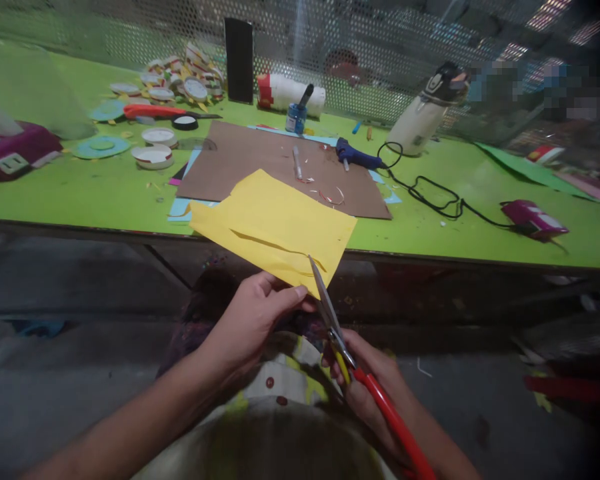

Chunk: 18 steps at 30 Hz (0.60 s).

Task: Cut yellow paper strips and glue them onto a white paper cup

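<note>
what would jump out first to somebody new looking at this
The bright yellow sheet in the centre, its near edge in the left hand. Then the red-handled scissors in the right hand, blades at the sheet's near right corner. Behind, a heap of round pieces at the back left of the green table.

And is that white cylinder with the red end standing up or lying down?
Lying down: the white cylinder stretches sideways along the green table, its red end pointing left.
</note>
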Available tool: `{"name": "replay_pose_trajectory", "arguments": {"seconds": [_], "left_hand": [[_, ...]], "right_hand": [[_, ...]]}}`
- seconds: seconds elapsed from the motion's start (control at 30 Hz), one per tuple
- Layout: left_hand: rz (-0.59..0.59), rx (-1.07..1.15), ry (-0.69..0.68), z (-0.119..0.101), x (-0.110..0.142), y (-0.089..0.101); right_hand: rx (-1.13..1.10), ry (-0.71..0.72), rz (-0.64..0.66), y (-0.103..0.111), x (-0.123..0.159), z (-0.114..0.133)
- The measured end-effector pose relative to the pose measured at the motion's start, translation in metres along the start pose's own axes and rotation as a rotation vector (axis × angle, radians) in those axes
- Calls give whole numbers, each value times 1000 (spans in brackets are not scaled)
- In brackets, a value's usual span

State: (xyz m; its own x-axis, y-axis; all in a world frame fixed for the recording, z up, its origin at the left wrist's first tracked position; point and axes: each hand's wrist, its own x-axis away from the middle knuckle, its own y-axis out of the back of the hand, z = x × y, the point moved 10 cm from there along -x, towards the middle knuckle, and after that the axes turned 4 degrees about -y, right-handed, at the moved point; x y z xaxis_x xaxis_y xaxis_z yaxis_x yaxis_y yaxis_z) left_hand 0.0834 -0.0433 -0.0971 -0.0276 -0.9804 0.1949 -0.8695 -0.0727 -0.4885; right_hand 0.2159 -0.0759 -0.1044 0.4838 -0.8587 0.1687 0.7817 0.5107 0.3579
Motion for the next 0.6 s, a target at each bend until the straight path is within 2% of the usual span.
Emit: {"name": "replay_pose_trajectory", "arguments": {"seconds": [0.17, 0.6], "left_hand": [[11, 7, 1, 0, 0, 0], [4, -11, -18, -1, 0, 0]], "right_hand": [[-49, 1, 40, -3, 1, 4], [-25, 38, 28, -2, 3, 12]]}}
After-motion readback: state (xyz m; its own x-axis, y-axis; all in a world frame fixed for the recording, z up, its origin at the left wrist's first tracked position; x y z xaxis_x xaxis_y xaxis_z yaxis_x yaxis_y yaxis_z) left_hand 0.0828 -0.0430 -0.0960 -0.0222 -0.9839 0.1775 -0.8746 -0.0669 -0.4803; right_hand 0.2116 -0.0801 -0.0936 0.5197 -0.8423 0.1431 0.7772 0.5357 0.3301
